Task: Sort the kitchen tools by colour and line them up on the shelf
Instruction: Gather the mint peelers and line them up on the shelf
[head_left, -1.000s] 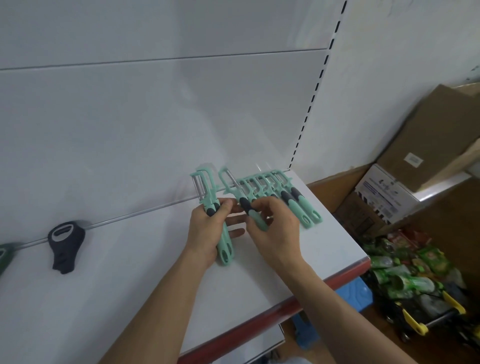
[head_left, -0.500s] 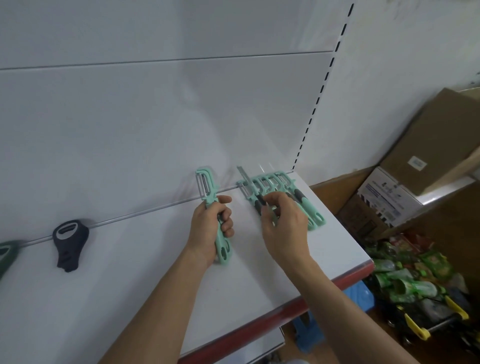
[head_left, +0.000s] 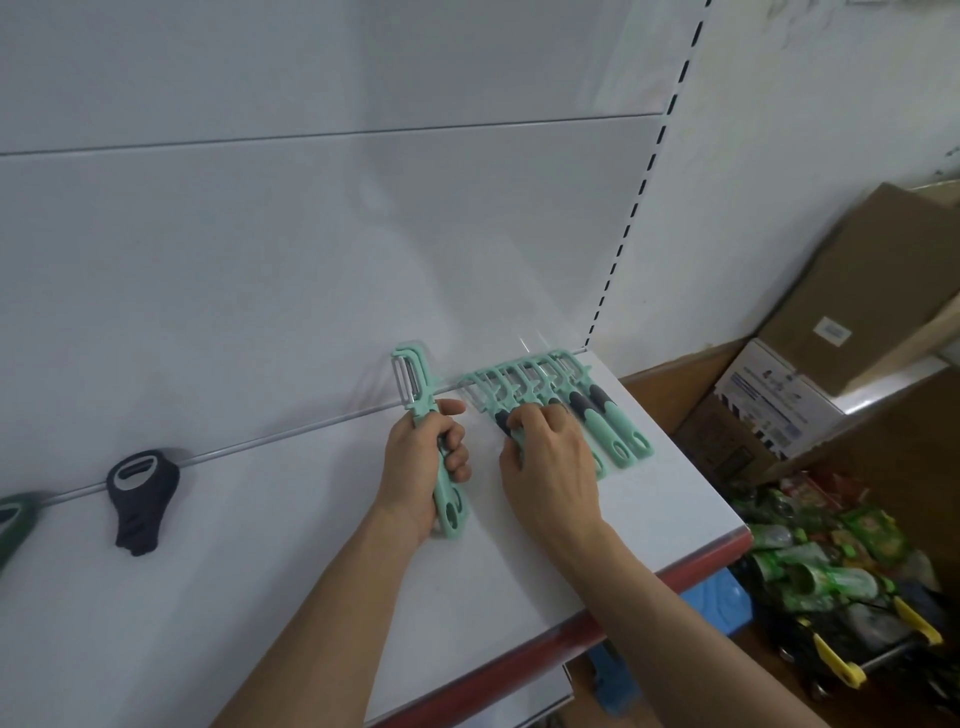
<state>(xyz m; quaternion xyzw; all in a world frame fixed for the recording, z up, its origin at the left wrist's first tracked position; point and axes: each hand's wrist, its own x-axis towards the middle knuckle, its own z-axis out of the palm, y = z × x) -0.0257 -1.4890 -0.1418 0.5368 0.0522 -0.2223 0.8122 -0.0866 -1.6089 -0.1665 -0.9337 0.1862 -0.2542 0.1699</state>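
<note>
Fingers (head_left: 535, 415) of the right hand (head_left: 550, 467) have evened the peeler row (head_left: 618, 441).

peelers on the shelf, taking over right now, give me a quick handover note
Left hand grips one mint peeler, apart from the row.
Right hand pinches the end peeler of the mint row at the shelf's right end.
Done: mint row roughly lined up.
Left: add the held peeler; sort the black opener and dark green tool lying far left.
</note>
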